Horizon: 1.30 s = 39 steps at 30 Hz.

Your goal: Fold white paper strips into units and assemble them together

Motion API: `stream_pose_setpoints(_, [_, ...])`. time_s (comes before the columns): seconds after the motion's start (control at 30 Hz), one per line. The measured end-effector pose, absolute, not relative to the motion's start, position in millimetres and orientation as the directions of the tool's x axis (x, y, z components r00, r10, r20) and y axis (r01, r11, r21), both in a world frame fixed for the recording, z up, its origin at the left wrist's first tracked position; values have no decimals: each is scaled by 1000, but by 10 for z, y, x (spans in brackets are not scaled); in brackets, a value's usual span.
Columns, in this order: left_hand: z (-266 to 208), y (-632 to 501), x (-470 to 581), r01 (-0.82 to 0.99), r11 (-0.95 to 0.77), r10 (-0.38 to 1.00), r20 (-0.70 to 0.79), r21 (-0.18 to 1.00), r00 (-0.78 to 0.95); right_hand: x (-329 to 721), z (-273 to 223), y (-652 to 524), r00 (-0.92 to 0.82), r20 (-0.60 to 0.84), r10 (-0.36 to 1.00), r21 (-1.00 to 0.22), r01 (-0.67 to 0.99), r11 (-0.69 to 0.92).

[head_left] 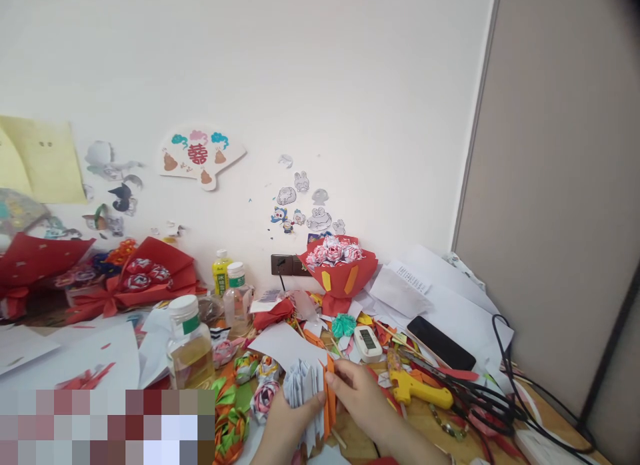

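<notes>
My left hand (295, 415) is closed around a bundle of folded white paper pieces (303, 383), held upright over the front of the table. Against the bundle's right side stand folded orange paper strips (329, 398). My right hand (357, 388) pinches these orange strips between thumb and fingers. Left of my left hand lie paper flowers, one pink and white (265, 399) and several green and orange (231, 421). A white paper sheet (287, 345) lies just behind the bundle.
A yellow glue gun (417, 388) and tangled black cables (487, 405) lie to the right, near a phone (441, 343) and a white timer (367, 343). A bottle of yellowish liquid (190, 351) stands left. Behind, a red-wrapped bouquet (339, 271) leans near the wall.
</notes>
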<state>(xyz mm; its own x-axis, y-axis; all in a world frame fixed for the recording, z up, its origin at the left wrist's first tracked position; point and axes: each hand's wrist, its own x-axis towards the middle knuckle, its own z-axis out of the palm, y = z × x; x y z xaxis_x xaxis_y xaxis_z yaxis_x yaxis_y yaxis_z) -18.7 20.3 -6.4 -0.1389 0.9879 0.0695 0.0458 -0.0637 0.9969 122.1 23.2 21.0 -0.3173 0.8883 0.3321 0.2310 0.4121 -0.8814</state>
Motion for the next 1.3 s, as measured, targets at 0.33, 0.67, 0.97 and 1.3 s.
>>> stream_pose_setpoints(0.33, [-55,176,-151,149,-126,980,147,981,-133,1232,172,264,-227,340,913,-880,266,394])
stream_pose_setpoints(0.67, [-148,167,-104,119,-214,977,215,969,5,1179,200,190,-276,391,878,-758,444,478])
stream_pose_setpoints(0.97, [-27,161,-162,168,-212,967,232,963,-110,1242,254,211,-281,385,879,-775,419,474])
stream_pose_setpoints(1.3, [-63,132,-104,179,-283,940,309,942,-141,1107,217,32,-415,339,844,-496,683,536])
